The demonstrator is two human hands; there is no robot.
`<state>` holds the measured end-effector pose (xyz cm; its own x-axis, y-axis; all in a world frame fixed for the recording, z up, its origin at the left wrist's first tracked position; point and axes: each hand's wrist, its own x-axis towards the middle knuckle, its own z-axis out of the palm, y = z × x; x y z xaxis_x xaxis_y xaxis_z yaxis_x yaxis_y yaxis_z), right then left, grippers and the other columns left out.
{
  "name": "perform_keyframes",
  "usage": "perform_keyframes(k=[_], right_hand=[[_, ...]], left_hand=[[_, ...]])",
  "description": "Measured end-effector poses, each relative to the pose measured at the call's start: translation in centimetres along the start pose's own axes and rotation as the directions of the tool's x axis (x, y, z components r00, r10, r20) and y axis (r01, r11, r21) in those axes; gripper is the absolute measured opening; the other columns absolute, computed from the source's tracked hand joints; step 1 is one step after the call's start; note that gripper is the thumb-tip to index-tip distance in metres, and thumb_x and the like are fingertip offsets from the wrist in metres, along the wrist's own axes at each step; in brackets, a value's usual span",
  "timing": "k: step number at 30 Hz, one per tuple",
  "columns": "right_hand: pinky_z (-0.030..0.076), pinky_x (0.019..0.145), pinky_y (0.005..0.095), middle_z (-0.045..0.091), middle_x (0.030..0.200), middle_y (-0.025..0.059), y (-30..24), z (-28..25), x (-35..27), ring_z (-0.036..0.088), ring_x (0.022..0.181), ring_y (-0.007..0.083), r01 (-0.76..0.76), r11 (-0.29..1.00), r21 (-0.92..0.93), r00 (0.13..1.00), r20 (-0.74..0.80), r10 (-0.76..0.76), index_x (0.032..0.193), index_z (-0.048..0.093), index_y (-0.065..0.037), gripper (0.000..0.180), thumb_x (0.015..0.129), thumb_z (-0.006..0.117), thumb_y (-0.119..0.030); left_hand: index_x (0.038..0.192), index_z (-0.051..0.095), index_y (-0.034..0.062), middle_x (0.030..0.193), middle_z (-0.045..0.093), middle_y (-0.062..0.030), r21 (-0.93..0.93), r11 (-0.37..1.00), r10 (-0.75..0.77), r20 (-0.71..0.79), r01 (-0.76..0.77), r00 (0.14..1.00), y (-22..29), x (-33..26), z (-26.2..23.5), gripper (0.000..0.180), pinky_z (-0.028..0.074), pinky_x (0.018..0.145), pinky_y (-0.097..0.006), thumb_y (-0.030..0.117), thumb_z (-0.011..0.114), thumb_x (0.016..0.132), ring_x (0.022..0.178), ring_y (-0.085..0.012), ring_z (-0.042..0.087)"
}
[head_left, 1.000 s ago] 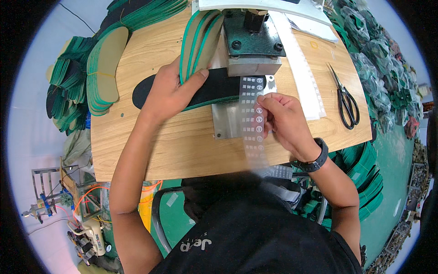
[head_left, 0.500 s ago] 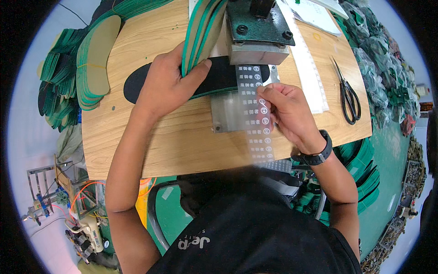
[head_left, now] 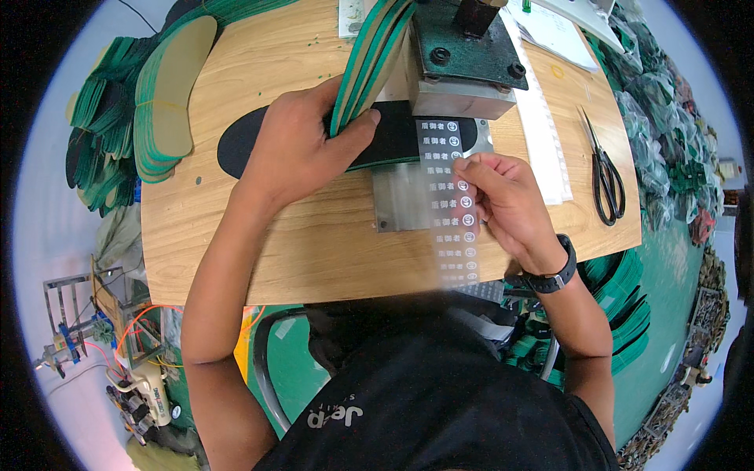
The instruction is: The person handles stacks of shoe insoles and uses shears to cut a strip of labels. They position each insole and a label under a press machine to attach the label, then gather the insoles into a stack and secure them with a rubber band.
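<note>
Since the earlier frame, the hanging length of the printed clear strip [head_left: 446,213] has swung slightly rightward, and the rounded end of the black insole [head_left: 397,135] shows farther past the strip's right edge; the view itself has shifted a little too. Near the centre of the frame, the left hand [head_left: 300,145] lies back upward over the black insole, wrist bent inward, its thumb and fingers grasping several green-edged insoles [head_left: 373,69] that stand tilted on edge. Right of centre, the right hand [head_left: 509,196] pinches the strip between thumb and forefinger, the other fingers curled, a dark watch [head_left: 556,273] at the wrist. The strip crosses the black insole's right part and hangs toward the bench [head_left: 330,255] edge, blurred at its lower end. Just above it, a metal press block [head_left: 462,100] overhangs the insole; whether they touch I cannot tell. A metal plate [head_left: 402,202] lies partly beneath the insole. Black-handled scissors [head_left: 608,192] rest at the right, beside a long white sheet [head_left: 542,145]. Tied insoles [head_left: 162,102] occupy the upper left, and plastic-wrapped bundles [head_left: 652,125] the upper right.
</note>
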<state>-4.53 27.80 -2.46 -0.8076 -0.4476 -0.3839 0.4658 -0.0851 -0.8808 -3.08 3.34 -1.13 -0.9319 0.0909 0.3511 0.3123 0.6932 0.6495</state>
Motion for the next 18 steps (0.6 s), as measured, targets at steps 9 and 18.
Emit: perform_keyframes(k=[9, 18], right_hand=[[0.045, 0.038, 0.0223, 0.058, 0.061, 0.0065, -0.1, 0.2, -0.1, 0.058, 0.048, 0.0119, 0.002, 1.0, 0.025, 1.0, -0.003, -0.002, 0.081, 0.06, 0.002, 0.014, 0.088, 0.057, -0.01], [0.046, 0.039, 0.0222, 0.058, 0.063, 0.0056, 0.1, 0.1, -0.3, 0.061, 0.054, 0.0127, 0.001, 1.0, -0.023, 0.999, -0.048, -0.002, 0.084, 0.06, 0.004, 0.015, 0.089, 0.057, -0.01]], left_hand=[[0.087, 0.06, 0.0012, 0.06, 0.053, -0.0185, -0.013, 0.998, 0.068, -0.042, -0.068, 0.997, -0.4, -0.1, 0.1, 0.024, 0.043, 0.054, -0.04, 0.024, 0.063, 0.082, 0.055, -0.0371, 0.052], [0.102, 0.062, 0.0025, 0.065, 0.058, -0.0185, 0.031, 0.995, -0.1, 0.053, 0.098, 0.994, 0.8, -0.2, -0.3, 0.032, 0.046, 0.058, -0.041, 0.026, 0.062, 0.08, 0.062, -0.0381, 0.057]])
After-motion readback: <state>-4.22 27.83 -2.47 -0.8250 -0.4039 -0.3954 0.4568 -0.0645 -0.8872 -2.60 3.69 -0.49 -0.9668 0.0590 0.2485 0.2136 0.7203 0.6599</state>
